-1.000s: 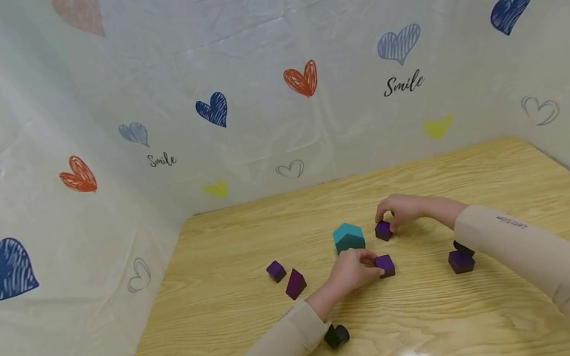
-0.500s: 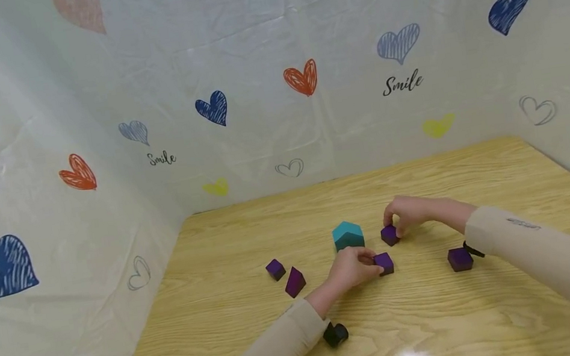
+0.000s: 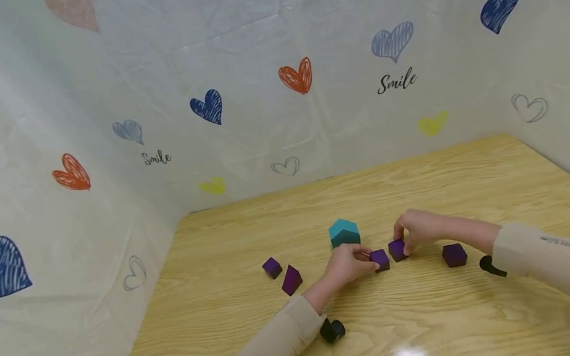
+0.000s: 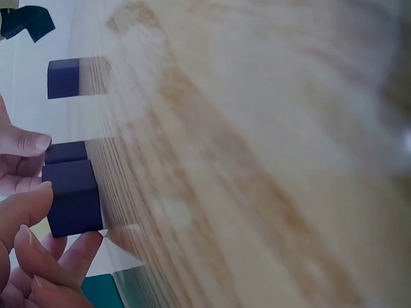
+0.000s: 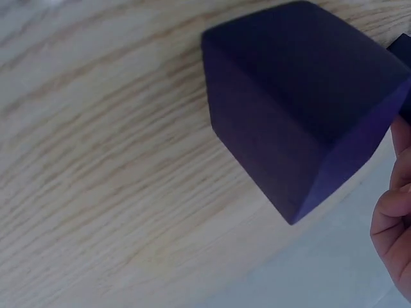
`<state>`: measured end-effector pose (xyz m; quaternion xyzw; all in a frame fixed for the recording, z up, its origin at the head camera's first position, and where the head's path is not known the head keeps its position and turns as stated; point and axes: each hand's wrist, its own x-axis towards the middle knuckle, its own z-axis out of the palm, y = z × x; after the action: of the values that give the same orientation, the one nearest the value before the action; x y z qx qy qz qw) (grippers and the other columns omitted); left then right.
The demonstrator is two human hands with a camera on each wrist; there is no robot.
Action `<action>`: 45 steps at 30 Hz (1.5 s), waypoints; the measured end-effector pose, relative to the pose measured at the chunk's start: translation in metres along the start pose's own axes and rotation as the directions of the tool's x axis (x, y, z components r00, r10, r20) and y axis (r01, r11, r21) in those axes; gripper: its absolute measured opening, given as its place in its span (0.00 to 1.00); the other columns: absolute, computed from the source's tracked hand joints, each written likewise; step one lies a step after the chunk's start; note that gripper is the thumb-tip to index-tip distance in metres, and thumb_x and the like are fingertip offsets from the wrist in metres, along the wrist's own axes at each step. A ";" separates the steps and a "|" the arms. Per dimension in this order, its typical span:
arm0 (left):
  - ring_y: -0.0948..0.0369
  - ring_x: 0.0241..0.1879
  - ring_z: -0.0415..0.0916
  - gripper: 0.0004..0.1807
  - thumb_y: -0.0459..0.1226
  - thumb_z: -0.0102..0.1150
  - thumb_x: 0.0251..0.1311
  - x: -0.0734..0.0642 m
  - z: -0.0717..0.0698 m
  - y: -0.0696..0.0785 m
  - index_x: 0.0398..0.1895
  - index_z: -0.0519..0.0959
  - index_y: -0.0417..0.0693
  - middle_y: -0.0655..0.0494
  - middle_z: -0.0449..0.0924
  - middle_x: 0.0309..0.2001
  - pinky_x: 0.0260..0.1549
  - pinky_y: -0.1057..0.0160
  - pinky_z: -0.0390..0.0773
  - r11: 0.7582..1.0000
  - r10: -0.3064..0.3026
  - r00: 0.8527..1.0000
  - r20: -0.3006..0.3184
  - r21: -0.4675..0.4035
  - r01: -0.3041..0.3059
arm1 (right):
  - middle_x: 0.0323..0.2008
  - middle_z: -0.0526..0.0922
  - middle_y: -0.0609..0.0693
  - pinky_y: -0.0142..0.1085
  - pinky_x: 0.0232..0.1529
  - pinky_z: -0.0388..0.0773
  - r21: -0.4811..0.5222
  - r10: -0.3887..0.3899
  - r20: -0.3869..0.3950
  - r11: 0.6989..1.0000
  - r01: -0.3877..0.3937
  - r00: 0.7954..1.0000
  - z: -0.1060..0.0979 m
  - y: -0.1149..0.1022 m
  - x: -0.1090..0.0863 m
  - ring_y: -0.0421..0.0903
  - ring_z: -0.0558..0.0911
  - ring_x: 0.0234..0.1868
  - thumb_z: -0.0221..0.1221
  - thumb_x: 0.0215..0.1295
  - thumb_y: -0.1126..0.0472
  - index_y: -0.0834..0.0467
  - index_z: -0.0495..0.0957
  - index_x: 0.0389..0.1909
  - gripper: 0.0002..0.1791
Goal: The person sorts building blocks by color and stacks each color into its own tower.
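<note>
In the head view, my left hand [image 3: 348, 263] pinches a small purple block [image 3: 380, 260] near the middle of the table. Thumb and fingers sit on either side of that block [image 4: 74, 199] in the left wrist view. Just to its right, my right hand [image 3: 419, 227] reaches down from above and grips a second purple block [image 3: 397, 250]. The two blocks stand side by side with a narrow gap in the head view. Directly behind my left hand is a teal block [image 3: 343, 232], its front partly covered by the fingers.
Near my right forearm stands another purple block [image 3: 454, 255], large in the right wrist view. A purple cube [image 3: 272, 268] and a slanted purple block [image 3: 291, 280] lie to the left on the wooden table [image 3: 226, 229]. A heart-printed sheet [image 3: 257, 133] walls the back and sides.
My right hand has moved the purple block towards the front and slightly right, up beside the one in my left hand. The left hand keeps its hold in nearly the same place.
</note>
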<state>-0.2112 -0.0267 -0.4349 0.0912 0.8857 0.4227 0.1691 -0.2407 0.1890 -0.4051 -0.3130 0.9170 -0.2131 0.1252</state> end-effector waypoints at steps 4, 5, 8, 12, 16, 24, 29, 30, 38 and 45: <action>0.66 0.23 0.71 0.16 0.40 0.69 0.47 0.001 0.001 -0.001 0.41 0.81 0.49 0.60 0.82 0.32 0.14 0.67 0.70 1.000 0.003 1.000 0.003 -0.009 -0.003 | 0.31 0.83 0.48 0.35 0.35 0.74 0.030 0.030 -0.028 0.999 -0.029 0.999 0.005 -0.002 -0.004 0.45 0.79 0.34 0.70 0.42 0.64 0.62 0.82 0.30 0.12; 0.66 0.22 0.71 0.16 0.40 0.69 0.47 0.001 0.001 -0.001 0.41 0.81 0.49 0.60 0.82 0.32 0.14 0.68 0.70 1.000 0.006 1.000 0.004 -0.010 -0.006 | 0.30 0.83 0.48 0.34 0.35 0.74 0.036 0.035 -0.032 0.999 -0.034 0.999 0.006 -0.002 -0.005 0.44 0.78 0.34 0.70 0.42 0.65 0.62 0.82 0.30 0.11; 0.66 0.22 0.71 0.16 0.40 0.69 0.47 0.001 0.002 0.000 0.42 0.81 0.49 0.60 0.82 0.32 0.14 0.68 0.69 1.000 0.011 1.000 0.004 -0.014 -0.010 | 0.29 0.83 0.47 0.32 0.33 0.72 0.065 0.051 -0.044 0.997 -0.048 0.998 0.009 -0.003 -0.007 0.41 0.76 0.31 0.70 0.41 0.64 0.61 0.82 0.29 0.11; 0.66 0.22 0.71 0.16 0.40 0.69 0.47 0.000 0.003 0.001 0.42 0.81 0.50 0.61 0.82 0.32 0.14 0.68 0.69 1.000 -0.002 1.000 -0.001 -0.011 0.002 | 0.29 0.82 0.46 0.32 0.32 0.70 0.095 0.063 -0.056 0.994 -0.057 0.996 0.012 -0.005 -0.009 0.40 0.75 0.31 0.71 0.41 0.63 0.60 0.82 0.28 0.11; 0.67 0.23 0.71 0.17 0.40 0.69 0.47 0.000 0.002 0.003 0.43 0.81 0.51 0.61 0.83 0.33 0.14 0.68 0.69 1.000 -0.012 1.000 -0.006 0.000 0.012 | 0.31 0.83 0.47 0.34 0.34 0.70 0.120 0.078 -0.054 0.990 -0.071 0.996 0.013 -0.008 -0.008 0.42 0.76 0.33 0.71 0.41 0.63 0.59 0.82 0.29 0.12; 0.66 0.21 0.71 0.17 0.41 0.69 0.47 0.001 0.000 0.004 0.43 0.81 0.51 0.61 0.83 0.33 0.13 0.68 0.68 1.000 -0.025 1.000 -0.001 0.005 0.025 | 0.31 0.83 0.47 0.34 0.34 0.72 0.116 0.073 -0.074 0.991 -0.064 0.995 0.014 -0.010 -0.007 0.42 0.76 0.34 0.70 0.42 0.63 0.60 0.82 0.29 0.11; 0.65 0.19 0.71 0.18 0.41 0.69 0.48 0.001 -0.001 0.004 0.44 0.81 0.51 0.61 0.83 0.34 0.13 0.69 0.68 1.000 -0.023 1.000 0.004 0.006 0.023 | 0.30 0.83 0.47 0.34 0.34 0.70 0.128 0.073 -0.083 0.990 -0.062 0.994 0.015 -0.010 -0.007 0.41 0.75 0.33 0.70 0.42 0.62 0.60 0.82 0.30 0.11; 0.65 0.19 0.70 0.18 0.41 0.68 0.48 0.001 -0.001 0.004 0.44 0.81 0.51 0.61 0.83 0.34 0.13 0.69 0.68 1.000 -0.023 1.000 0.005 0.009 0.023 | 0.30 0.83 0.47 0.33 0.34 0.69 0.133 0.075 -0.083 0.989 -0.063 0.994 0.015 -0.011 -0.008 0.41 0.74 0.32 0.70 0.42 0.63 0.60 0.82 0.30 0.12; 0.64 0.17 0.70 0.18 0.41 0.68 0.48 0.002 0.000 0.003 0.45 0.81 0.52 0.61 0.83 0.34 0.12 0.68 0.68 1.000 -0.024 1.000 -0.001 0.013 0.024 | 0.30 0.82 0.47 0.30 0.28 0.64 0.183 0.095 -0.077 0.980 -0.080 0.992 0.017 -0.010 -0.010 0.40 0.69 0.28 0.70 0.43 0.62 0.59 0.82 0.30 0.11; 0.63 0.16 0.69 0.17 0.40 0.68 0.48 0.002 0.000 0.004 0.44 0.81 0.52 0.61 0.83 0.33 0.11 0.69 0.67 1.000 -0.023 1.000 0.002 0.007 0.023 | 0.30 0.82 0.48 0.31 0.28 0.65 0.190 0.120 -0.080 0.976 -0.103 0.989 0.017 -0.010 -0.009 0.40 0.69 0.27 0.70 0.43 0.62 0.60 0.82 0.30 0.11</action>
<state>-0.2134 -0.0237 -0.4326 0.0820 0.8880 0.4174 0.1745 -0.2223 0.1825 -0.4142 -0.2378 0.9141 -0.3043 0.1237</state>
